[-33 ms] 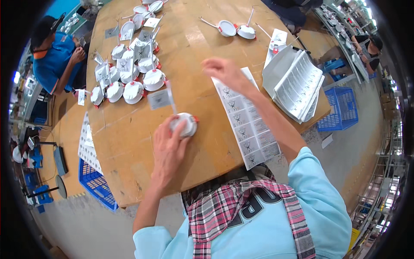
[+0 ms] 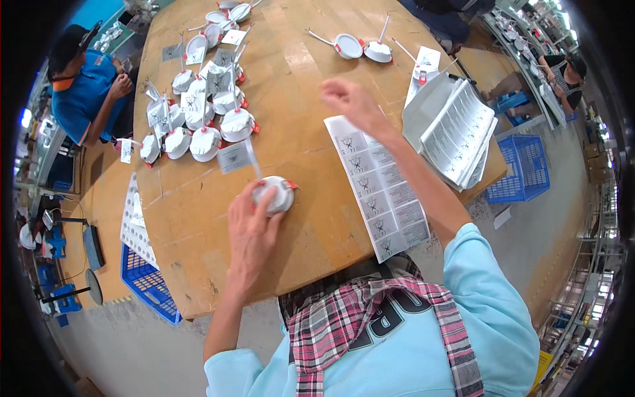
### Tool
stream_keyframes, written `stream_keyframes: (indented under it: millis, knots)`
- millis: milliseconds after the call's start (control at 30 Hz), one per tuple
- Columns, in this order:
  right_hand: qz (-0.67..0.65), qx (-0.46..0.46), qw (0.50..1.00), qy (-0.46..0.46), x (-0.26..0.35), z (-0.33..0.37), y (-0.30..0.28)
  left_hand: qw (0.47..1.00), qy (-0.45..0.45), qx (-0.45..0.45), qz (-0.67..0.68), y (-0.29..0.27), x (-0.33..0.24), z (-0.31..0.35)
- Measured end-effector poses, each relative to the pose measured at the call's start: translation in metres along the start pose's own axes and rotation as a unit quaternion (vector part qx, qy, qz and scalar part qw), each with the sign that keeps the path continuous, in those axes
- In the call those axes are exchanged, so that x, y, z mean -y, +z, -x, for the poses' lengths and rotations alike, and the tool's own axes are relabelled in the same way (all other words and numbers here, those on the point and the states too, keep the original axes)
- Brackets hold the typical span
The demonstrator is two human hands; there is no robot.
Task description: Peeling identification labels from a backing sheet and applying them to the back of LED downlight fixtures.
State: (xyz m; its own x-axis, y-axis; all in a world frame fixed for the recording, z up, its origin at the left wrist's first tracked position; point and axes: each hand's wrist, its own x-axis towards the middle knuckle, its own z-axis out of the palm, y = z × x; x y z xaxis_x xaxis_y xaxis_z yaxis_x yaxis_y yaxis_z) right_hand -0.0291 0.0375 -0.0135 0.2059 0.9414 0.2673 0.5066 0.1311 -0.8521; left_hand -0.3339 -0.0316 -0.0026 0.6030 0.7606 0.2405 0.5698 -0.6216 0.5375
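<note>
A round white downlight (image 2: 282, 196) with red clips is gripped by my left hand (image 2: 250, 221), its fingers and thumb wrapped round the near left side. From the lamp a white cable runs away toward the group, and a grey-and-white label (image 2: 235, 157) hangs on it. My right hand (image 2: 350, 104) is over the far end of a printed label sheet (image 2: 374, 195), its fingers curled in; whatever they pinch, if anything, is hidden. Just beyond the left hand's lamp stand several more downlights (image 2: 205, 143) in a group, many with labels on their cables.
A thick stack of label sheets (image 2: 453, 142) lies at the table's right edge. Two downlights (image 2: 348, 46) rest farther off. Blue crates (image 2: 519, 169) stand beside the table (image 2: 317, 225) on both sides. A person in blue (image 2: 86, 92) sits at the left.
My left hand has shifted slightly left with the downlight, which has turned a little, and its label has swung left. My right hand has moved a bit to the right and away.
</note>
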Motion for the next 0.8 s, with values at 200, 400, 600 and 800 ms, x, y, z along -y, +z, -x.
stream_keyframes:
  millis: [200,400,600,800]
  knots:
    - [0.429,-0.148,0.887,-0.083,-0.046,-0.082,-0.029,0.986,-0.089,-0.088,-0.111,-0.034,0.041,0.015]
    - [0.462,-0.164,0.872,0.001,-0.08,-0.126,-0.028,0.978,-0.068,-0.17,-0.098,-0.041,0.021,0.015]
    - [-0.346,-0.072,0.924,0.148,-0.015,-0.055,0.046,0.983,-0.036,-0.169,0.063,-0.027,-0.011,-0.013]
    - [-0.556,0.11,0.786,0.248,0.054,0.074,0.074,0.992,0.036,-0.118,0.037,0.017,-0.013,-0.066]
